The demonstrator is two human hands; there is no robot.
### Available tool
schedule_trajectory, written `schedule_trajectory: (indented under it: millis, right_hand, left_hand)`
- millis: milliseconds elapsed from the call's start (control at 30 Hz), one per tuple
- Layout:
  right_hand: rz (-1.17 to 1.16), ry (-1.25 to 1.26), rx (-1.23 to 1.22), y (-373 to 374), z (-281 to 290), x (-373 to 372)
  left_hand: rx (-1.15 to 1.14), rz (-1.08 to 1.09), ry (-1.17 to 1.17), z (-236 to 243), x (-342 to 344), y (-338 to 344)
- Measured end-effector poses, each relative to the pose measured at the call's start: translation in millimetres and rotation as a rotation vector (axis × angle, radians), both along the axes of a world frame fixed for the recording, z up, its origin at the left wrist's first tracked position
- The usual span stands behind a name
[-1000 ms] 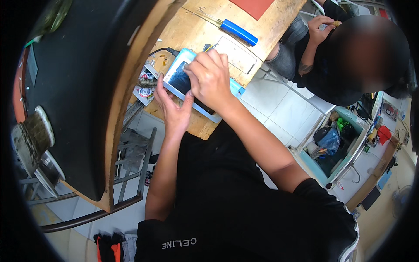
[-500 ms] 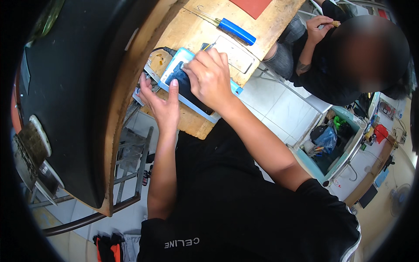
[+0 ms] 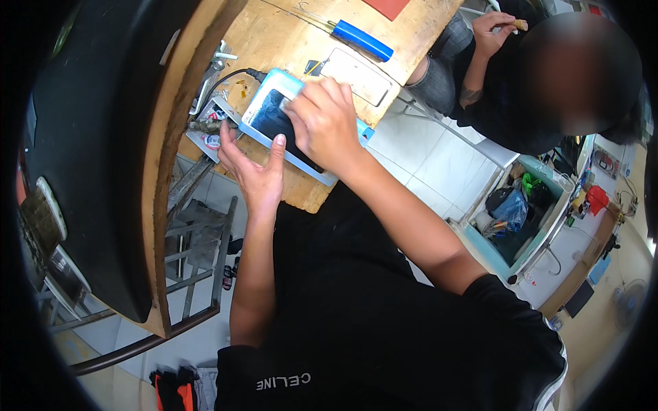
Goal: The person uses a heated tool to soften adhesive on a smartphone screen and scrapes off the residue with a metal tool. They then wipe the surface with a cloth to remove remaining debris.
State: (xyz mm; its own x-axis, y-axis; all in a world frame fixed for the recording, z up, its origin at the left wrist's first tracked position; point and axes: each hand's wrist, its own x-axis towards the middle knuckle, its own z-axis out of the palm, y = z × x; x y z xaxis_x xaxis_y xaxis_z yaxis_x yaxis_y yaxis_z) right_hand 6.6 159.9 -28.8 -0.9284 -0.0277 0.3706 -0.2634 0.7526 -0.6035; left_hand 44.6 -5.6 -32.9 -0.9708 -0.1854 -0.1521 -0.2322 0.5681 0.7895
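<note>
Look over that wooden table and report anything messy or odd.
Small amber scraps lie loose on the wooden table, near the black cable, looking like litter. The dark panel by the right hand looks streaky, patchy blue; whether that is damage, residue or reflection, I cannot tell.

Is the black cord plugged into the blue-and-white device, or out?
Apparently plugged in: its black plug meets the upper-left end of the blue-and-white device, with no gap visible. The socket is hidden.
</note>
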Motion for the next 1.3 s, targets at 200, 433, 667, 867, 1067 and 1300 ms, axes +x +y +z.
schedule_trajectory:
  millis: [200, 433, 667, 867, 1067, 1300]
  right_hand:
    - [-0.094, -0.158, 0.044, 22.5, 24.6, 90.5]
    - [-0.104, -0.091, -0.004, 8.6, 24.7, 91.9]
    - [0.021, -0.054, -0.012, 9.7, 32.3, 94.5]
    - [-0.238, -0.115, -0.003, 7.6, 21.5, 99.6]
    - [-0.158, -0.149, -0.004, 12.6, 21.5, 101.5]
    - [-0.071, -0.074, -0.001, 8.4, 23.8, 94.6]
  left_hand:
    - [0.047, -0.017, -0.024, -1.2, 8.1, 4.2]
    - [0.065, -0.041, -0.074, 1.2, 27.2, 13.3]
    - [0.065, -0.039, -0.092, 0.7, 24.5, 12.2]
    - [0.075, -0.036, -0.106, 0.1, 24.8, 12.2]
    - [0.078, -0.040, -0.091, -2.6, 26.1, 12.0]
    - [0.101, -0.021, -0.110, -5.1, 26.9, 12.7]
